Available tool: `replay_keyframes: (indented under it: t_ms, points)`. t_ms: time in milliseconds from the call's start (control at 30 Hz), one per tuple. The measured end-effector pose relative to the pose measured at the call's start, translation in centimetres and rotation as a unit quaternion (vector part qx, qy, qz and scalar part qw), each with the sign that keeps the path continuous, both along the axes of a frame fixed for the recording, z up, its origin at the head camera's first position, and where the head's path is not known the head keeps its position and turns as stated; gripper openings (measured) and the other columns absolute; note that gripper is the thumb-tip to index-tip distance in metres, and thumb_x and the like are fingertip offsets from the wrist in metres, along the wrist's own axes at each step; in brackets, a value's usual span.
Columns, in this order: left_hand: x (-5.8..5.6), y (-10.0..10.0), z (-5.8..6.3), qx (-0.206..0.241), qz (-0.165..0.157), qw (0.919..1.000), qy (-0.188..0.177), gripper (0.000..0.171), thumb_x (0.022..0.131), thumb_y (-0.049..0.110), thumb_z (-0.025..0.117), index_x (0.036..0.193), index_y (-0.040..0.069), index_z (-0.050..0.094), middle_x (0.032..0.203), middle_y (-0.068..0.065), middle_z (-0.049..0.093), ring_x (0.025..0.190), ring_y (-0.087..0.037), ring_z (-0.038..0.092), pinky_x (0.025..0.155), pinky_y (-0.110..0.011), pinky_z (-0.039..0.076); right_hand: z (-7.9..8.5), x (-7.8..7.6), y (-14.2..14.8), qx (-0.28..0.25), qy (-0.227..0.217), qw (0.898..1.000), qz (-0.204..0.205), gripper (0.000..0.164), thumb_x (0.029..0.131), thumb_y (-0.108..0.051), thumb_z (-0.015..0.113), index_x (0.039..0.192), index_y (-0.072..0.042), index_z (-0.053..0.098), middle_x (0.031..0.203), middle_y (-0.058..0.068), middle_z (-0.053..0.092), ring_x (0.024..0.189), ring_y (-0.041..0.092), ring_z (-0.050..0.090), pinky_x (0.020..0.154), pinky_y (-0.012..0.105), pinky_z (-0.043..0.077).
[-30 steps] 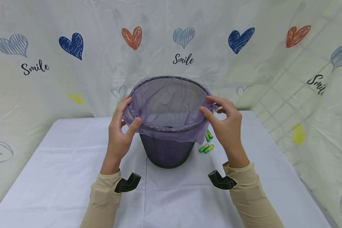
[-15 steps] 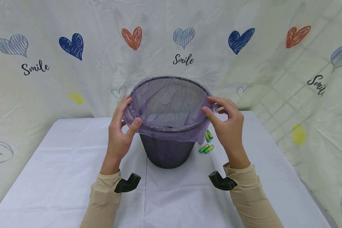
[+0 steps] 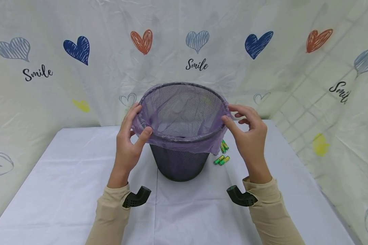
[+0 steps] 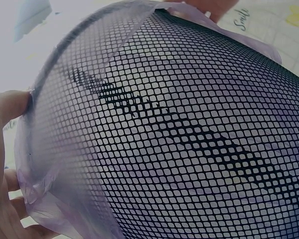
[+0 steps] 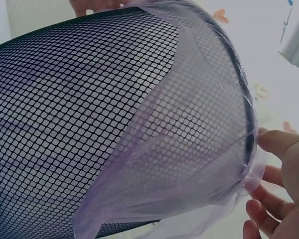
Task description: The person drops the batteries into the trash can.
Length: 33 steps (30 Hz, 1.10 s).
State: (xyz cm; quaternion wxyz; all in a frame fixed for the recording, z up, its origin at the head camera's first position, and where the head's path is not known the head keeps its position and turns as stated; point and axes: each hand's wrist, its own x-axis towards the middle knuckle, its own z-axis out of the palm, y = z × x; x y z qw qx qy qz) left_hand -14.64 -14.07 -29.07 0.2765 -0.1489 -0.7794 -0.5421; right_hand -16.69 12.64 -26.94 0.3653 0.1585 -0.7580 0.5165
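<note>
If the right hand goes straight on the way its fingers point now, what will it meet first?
The purple bag, most likely, where it folds over the rim of the bin: the right hand is at its edge, though depth there is hard to judge.

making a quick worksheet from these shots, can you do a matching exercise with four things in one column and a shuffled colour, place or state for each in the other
Things:
1. liner
2. mesh bin
3. batteries
4. left hand

Descriptions:
A. green and yellow
B. at the left side of the bin's opening
C. dark, standing upright
D. purple, see-through

Pairs: 1-D, 2-C, 3-A, 4-B
</note>
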Motion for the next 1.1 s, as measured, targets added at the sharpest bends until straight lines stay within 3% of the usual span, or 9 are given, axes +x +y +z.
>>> replay_keyframes:
  t_ms: [233, 500, 1100]
  points:
    - [0.0, -0.1, -0.1, 0.001, 0.000, 1.0000, 0.000, 0.054, 0.086, 0.013, 0.056, 0.137, 0.004, 0.039, 0.148, -0.012, 0.030, 0.135, -0.021, 0.031, 0.083, -0.043, 0.038, -0.1, 0.0, 0.3, -0.009, -0.002, 1.000, -0.005, 0.029, 0.077, -0.006, 0.070, 0.105, 0.000, 0.066, 0.102, 0.017, 0.065, 0.086, 0.005, 0.052, 0.076, 0.023, 0.039]
    - [0.0, 0.0, -0.1, 0.002, -0.002, 1.0000, -0.002, 0.054, 0.087, 0.013, 0.056, 0.137, 0.005, 0.038, 0.148, -0.011, 0.030, 0.136, -0.020, 0.031, 0.084, -0.043, 0.037, -0.4, 0.0, 0.5, -0.023, -0.007, 1.000, -0.003, 0.029, 0.076, -0.006, 0.071, 0.104, 0.000, 0.067, 0.101, 0.018, 0.065, 0.086, 0.011, 0.053, 0.075, 0.020, 0.039]
    - [0.1, 0.0, 0.0, 0.003, -0.003, 1.0000, 0.000, 0.054, 0.087, 0.013, 0.056, 0.137, 0.004, 0.038, 0.148, -0.012, 0.030, 0.135, -0.022, 0.031, 0.084, -0.043, 0.038, -1.3, 0.0, 1.2, -0.032, -0.023, 0.999, -0.010, 0.029, 0.076, -0.007, 0.071, 0.105, -0.001, 0.067, 0.099, 0.017, 0.065, 0.085, 0.009, 0.053, 0.074, 0.020, 0.040]
